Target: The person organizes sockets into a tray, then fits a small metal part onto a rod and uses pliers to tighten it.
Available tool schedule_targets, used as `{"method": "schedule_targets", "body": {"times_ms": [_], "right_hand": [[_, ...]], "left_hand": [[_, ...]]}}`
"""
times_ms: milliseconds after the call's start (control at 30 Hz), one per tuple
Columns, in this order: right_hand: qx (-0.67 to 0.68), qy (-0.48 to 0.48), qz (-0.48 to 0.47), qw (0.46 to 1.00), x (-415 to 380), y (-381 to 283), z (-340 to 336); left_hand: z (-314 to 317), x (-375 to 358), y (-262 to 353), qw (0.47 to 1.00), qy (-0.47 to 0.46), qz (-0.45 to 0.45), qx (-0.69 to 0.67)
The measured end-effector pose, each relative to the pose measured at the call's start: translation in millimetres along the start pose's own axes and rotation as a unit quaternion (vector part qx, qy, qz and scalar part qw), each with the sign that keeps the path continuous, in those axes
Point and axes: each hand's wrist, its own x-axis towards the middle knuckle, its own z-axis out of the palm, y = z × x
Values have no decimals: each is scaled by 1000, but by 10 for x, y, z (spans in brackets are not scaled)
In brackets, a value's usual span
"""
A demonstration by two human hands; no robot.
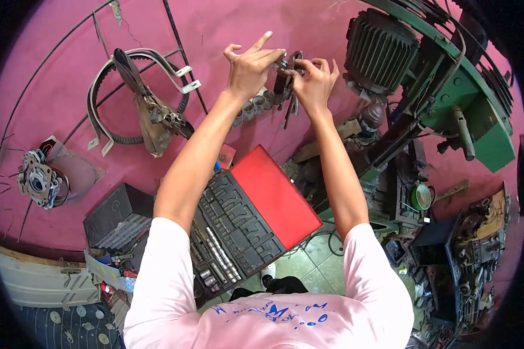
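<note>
Both my arms reach up to a bunch of dark, narrow metal pieces (283, 87) hanging against the pink wall; their exact kind is too small to tell. My left hand (248, 71) comes from the left, its thumb side closed at the top of the bunch and its other fingers raised. My right hand (313, 87) pinches the same top part from the right, its outer fingers lifted. What lies between the fingertips is partly hidden. Just below my left hand, several round metal sockets or tube ends (249, 109) line the wall.
A red-lidded toolbox (273, 198) lies open below my arms, with sockets inside. A green machine with a finned motor (381, 52) juts out at the right. Belts (131, 139) and a metal engine part (38, 180) hang at the left. Cluttered shelves (448, 262) stand lower right.
</note>
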Motion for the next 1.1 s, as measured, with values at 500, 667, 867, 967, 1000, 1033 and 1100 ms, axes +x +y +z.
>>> {"method": "schedule_targets", "body": {"times_ms": [500, 667, 867, 967, 1000, 1033, 1100], "right_hand": [[-90, -112, 37, 989, -309, 119, 220], [-85, -128, 22, 988, -515, 181, 339], [-88, -126, 18, 988, -576, 218, 407], [-92, -129, 19, 987, -572, 228, 414], [-93, -134, 21, 986, -575, 234, 418], [-94, -135, 21, 986, -573, 242, 423], [-103, -129, 13, 986, -577, 256, 424]], "left_hand": [[404, -395, -101, 995, -91, -32, 32], [538, -585, -140, 990, -130, -43, 23], [640, -650, -166, 988, -143, -64, 12], [636, -605, -155, 985, -156, -75, 5], [640, -595, -157, 983, -166, -80, 3], [646, -578, -163, 983, -166, -80, 3], [654, -544, -165, 978, -186, -89, -6]]}}
